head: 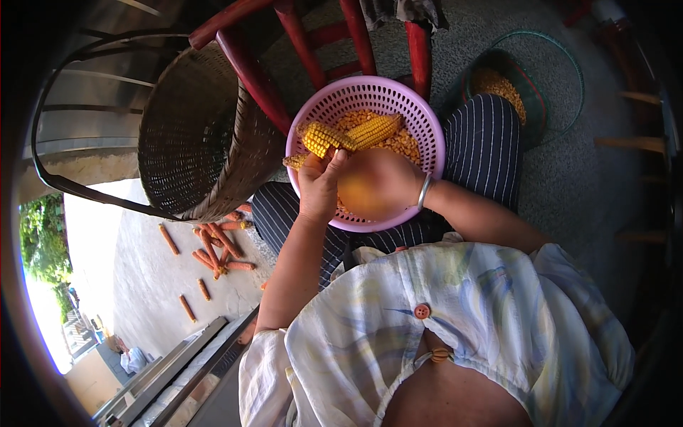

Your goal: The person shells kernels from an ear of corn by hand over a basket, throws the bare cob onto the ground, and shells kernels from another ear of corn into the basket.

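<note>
A pink perforated plastic basin [429,131] rests on my lap, with loose yellow corn kernels [403,145] in it. My left hand [319,184] is over its left side, thumb and fingers closed around a partly visible ear of corn [322,140]. Just beyond lies another ear of corn [376,132], on the kernels. The tip of a further ear [294,161] sticks out left of my left hand, over the rim. My right hand [392,173] is above the basin, close to the left; a blur covers its fingers, so its grip is hidden.
A tall woven bamboo basket [256,139] with a long handle stands at the left. Bare corn cobs [216,248] lie scattered on the concrete floor [144,277]. A red wooden chair [256,80] is ahead. At the right stands a green bucket [536,120] holding kernels [499,88].
</note>
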Motion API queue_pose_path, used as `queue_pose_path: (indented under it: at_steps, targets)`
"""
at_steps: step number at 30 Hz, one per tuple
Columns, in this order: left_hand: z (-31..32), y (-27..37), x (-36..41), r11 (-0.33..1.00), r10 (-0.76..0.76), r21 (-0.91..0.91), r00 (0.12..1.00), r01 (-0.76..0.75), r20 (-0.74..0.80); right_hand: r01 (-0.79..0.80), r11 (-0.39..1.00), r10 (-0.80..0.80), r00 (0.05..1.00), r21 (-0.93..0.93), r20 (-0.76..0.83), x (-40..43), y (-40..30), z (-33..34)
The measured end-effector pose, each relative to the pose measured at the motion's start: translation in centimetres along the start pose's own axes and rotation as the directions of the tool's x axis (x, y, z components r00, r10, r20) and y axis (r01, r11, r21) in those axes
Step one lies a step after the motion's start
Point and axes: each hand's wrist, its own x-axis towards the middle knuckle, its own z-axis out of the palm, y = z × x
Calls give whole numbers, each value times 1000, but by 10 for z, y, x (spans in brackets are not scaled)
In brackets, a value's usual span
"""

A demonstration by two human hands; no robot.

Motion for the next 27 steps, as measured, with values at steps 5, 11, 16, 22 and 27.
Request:
queue_pose_path:
  at_steps: [5, 11, 16, 22, 27]
  targets:
    - [7, 9, -1, 990, -84, -116, 995, 77, -52, -153, 987, 156, 983, -40, 96, 14, -80, -49]
    - [5, 2, 1, 1000, -7, 10, 998, 8, -67, -160, 985, 164, 985, -70, 58, 1, -38, -26]
    - [-11, 3, 2, 994, -29, -105, 997, 36, 67, -170, 985, 167, 983, 33, 78, 3, -37, -26]
    - [1, 10, -2, 981, -63, -180, 997, 70, 43, -162, 982, 157, 986, 101, 55, 5, -42, -27]
    - [14, 3, 1, 999, -33, -7, 994, 32, -107, -226, 966, 232, 972, -124, 33, 4, -46, -26]
